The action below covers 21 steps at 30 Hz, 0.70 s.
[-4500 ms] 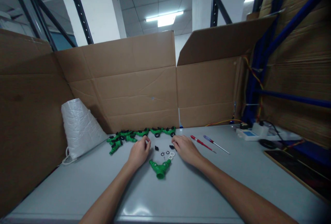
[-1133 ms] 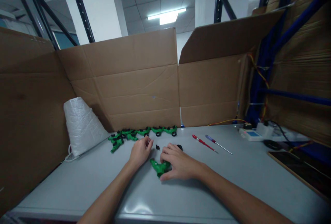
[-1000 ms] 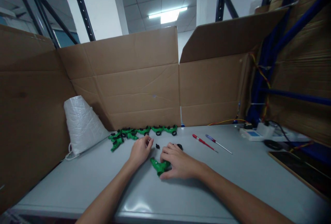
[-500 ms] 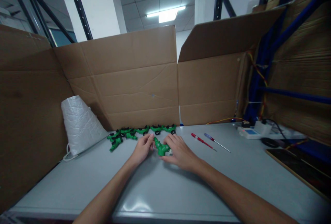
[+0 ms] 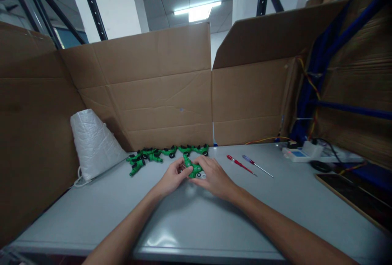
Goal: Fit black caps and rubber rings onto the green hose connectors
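And here at the middle of the table point(image 5: 183, 224), both hands are on the one green fitting point(image 5: 193, 169)! The left hand point(image 5: 174, 176) grips it from the left, thumb laid across the front, fingers curled in close. Over on the other side, the right hand point(image 5: 214, 175) curves around it, fingers at the upper right and thumb down near the lower end. It's a narrow hold from both, the forked piece pinched between them with one arm pointing up and away, though the fingers cover a good part of it. Just under the right palm, small rings point(image 5: 203, 176) peep out (pale ones and a dark one, partly hidden, so no sure count here).

Beyond the hands, a cluster of green pieces with black parts point(image 5: 185, 150) runs along the back of the table, close to the cardboard wall point(image 5: 153, 93). To the right of the right hand, well apart from it, lie a red screwdriver point(image 5: 241, 165) and a purple-handled screwdriver point(image 5: 256, 165), side by side and slanting the same way. Far left, a silvery-white bag point(image 5: 94, 146) leans; far right, a white power strip point(image 5: 297, 156) sits near the blue frame point(image 5: 306, 97).
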### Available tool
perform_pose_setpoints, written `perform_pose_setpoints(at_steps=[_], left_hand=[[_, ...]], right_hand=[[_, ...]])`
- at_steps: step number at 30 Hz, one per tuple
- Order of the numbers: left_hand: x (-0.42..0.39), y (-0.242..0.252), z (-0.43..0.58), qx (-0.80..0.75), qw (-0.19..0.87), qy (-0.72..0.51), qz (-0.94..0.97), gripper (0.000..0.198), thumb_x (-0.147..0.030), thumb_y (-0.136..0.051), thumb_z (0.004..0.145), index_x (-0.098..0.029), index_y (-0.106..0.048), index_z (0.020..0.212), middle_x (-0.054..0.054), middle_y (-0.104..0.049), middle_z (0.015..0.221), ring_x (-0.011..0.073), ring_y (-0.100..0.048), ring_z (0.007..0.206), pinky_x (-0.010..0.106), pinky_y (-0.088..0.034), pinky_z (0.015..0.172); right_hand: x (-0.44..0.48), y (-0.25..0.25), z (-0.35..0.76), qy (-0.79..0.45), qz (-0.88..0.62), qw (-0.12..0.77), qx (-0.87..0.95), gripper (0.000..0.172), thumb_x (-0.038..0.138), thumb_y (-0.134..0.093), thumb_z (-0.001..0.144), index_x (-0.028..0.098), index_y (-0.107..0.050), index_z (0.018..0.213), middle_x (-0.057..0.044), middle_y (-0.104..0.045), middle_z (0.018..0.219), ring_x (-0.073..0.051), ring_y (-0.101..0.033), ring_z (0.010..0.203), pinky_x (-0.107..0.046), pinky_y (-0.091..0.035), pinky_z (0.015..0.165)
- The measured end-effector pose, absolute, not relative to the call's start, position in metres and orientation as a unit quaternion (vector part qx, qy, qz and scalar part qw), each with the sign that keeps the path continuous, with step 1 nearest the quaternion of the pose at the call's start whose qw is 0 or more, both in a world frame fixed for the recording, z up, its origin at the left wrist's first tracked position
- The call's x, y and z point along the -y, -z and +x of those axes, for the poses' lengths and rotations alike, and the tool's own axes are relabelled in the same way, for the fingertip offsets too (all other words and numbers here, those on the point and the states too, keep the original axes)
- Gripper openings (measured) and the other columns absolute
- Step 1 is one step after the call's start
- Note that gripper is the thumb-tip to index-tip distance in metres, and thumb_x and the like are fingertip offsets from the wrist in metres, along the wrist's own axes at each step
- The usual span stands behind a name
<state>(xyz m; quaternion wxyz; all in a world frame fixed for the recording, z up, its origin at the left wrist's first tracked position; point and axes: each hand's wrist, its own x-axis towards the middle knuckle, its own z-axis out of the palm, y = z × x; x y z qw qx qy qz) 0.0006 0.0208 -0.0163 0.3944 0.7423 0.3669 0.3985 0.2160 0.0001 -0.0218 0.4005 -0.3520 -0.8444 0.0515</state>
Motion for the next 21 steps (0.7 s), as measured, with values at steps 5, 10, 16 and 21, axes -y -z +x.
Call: perform_pose_setpoints(at_steps=[5,10,16,21], left_hand=[[-0.016,0.011,0.005,-0.377,0.397,-0.413,0.728,0.041,-0.057,-0.068,0.093,-0.017,-0.058,0.091,-0.003,-0.051,0.071,0.0119,-0.049,0.063,0.023,-0.038,0.059],[-0.010,0.004,0.010,-0.365,0.405,-0.449,0.708,0.044,-0.059,-0.071,0.089,-0.019,-0.054,0.087,-0.004,-0.050,0.073,0.0123,-0.051,0.065,0.024,-0.045,0.062],[-0.006,0.000,0.011,-0.366,0.395,-0.471,0.699,0.043,-0.058,-0.073,0.089,-0.019,-0.056,0.089,-0.005,-0.051,0.072,0.0124,-0.054,0.064,0.024,-0.048,0.061],[-0.008,0.005,0.011,-0.353,0.380,-0.474,0.711,0.042,-0.056,-0.073,0.091,-0.018,-0.054,0.087,-0.006,-0.048,0.070,0.0110,-0.052,0.061,0.022,-0.046,0.058]], right_hand=[[0.000,0.022,0.216,-0.095,-0.334,0.416,0.841,0.039,0.043,-0.079,0.093,0.022,-0.057,0.118,-0.009,-0.067,0.115,-0.029,-0.062,0.111,-0.039,-0.046,0.095],[0.000,0.022,0.215,-0.177,-0.316,0.447,0.818,0.023,0.038,-0.061,0.104,0.023,-0.059,0.121,-0.006,-0.066,0.113,-0.023,-0.063,0.103,-0.034,-0.049,0.091],[-0.001,0.019,0.218,-0.204,-0.286,0.472,0.808,0.027,0.024,-0.041,0.107,0.022,-0.063,0.123,-0.007,-0.067,0.112,-0.022,-0.063,0.107,-0.036,-0.049,0.097],[-0.003,0.022,0.218,-0.201,-0.294,0.487,0.797,0.028,0.021,-0.041,0.106,0.021,-0.066,0.119,-0.006,-0.067,0.106,-0.021,-0.064,0.098,-0.035,-0.049,0.091]])
